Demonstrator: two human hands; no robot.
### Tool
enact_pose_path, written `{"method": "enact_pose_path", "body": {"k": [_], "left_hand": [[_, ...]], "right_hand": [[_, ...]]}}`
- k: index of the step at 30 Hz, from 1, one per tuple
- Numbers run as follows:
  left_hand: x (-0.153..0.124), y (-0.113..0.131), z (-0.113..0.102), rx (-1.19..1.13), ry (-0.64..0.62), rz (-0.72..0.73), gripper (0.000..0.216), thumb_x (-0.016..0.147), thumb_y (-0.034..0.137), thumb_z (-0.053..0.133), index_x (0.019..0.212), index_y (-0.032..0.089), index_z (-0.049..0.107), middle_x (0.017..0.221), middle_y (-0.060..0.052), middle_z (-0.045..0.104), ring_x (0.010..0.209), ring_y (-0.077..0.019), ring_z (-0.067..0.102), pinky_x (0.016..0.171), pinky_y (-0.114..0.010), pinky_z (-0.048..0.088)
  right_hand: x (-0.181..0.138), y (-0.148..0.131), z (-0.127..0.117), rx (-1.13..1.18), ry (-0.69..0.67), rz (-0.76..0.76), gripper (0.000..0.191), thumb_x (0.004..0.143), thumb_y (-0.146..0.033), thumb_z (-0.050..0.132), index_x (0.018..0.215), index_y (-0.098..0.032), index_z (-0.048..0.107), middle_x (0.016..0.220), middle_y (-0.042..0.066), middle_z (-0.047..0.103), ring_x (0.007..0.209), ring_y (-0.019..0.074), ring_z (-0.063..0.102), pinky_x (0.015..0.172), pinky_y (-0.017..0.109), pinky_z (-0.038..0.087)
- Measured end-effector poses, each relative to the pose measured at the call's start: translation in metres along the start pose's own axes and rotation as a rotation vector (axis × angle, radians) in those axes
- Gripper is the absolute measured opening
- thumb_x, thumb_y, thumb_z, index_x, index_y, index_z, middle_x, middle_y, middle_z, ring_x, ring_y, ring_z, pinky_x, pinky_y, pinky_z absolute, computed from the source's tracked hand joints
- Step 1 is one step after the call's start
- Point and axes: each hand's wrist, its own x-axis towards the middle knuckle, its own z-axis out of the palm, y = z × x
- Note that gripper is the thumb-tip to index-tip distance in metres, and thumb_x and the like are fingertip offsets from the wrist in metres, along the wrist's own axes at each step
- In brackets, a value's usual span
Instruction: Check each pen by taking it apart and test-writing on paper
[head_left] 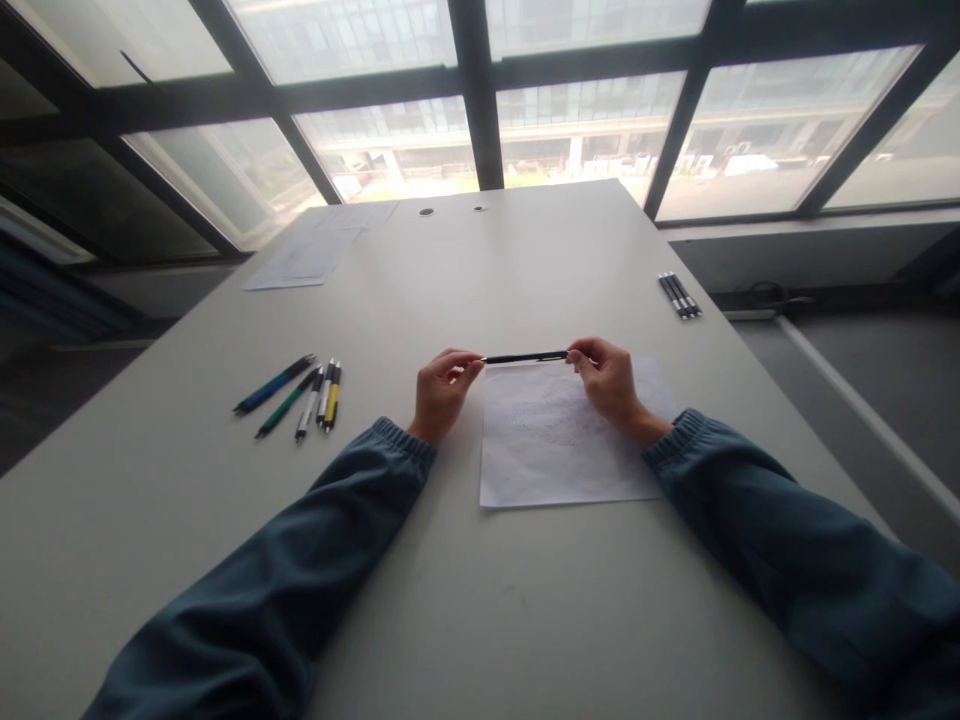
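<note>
A black pen (525,357) stretches level between my two hands, over the far edge of a white sheet of paper (547,470). My left hand (444,390) pinches its left end between thumb and fingers. At the other end, my right hand (606,380) grips the pen the same way, with the wrist above the paper's right part. Faint scribbled marks cover the upper middle of the sheet. Left of my left hand lie several pens, among them a blue pen (275,384), a green pen (289,402) and a yellow pen (332,396).
Several black-and-white pens (679,296) lie side by side near the right edge of the white table (465,600). Printed papers (300,258) rest at the far left. Two small round items (426,212) sit by the far edge, before large windows.
</note>
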Motion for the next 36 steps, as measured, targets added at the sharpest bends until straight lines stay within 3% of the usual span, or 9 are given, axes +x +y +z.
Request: {"method": "enact_pose_path", "body": {"k": [36], "left_hand": [[0.0006,-0.0046,-0.0018,-0.03,-0.018,-0.042,0.025,0.084,0.043,0.074,0.088,0.019,0.077,0.089,-0.007,0.071,0.079,-0.0153,0.065,0.061,-0.024,0.049]], "right_hand": [[-0.0012,-0.0008,0.0008,-0.023,-0.01,-0.006,0.022,0.086,-0.038,0.065,0.081,-0.017,0.068,0.072,0.004,0.068,0.061,0.0145,0.055,0.056,0.027,0.044]]}}
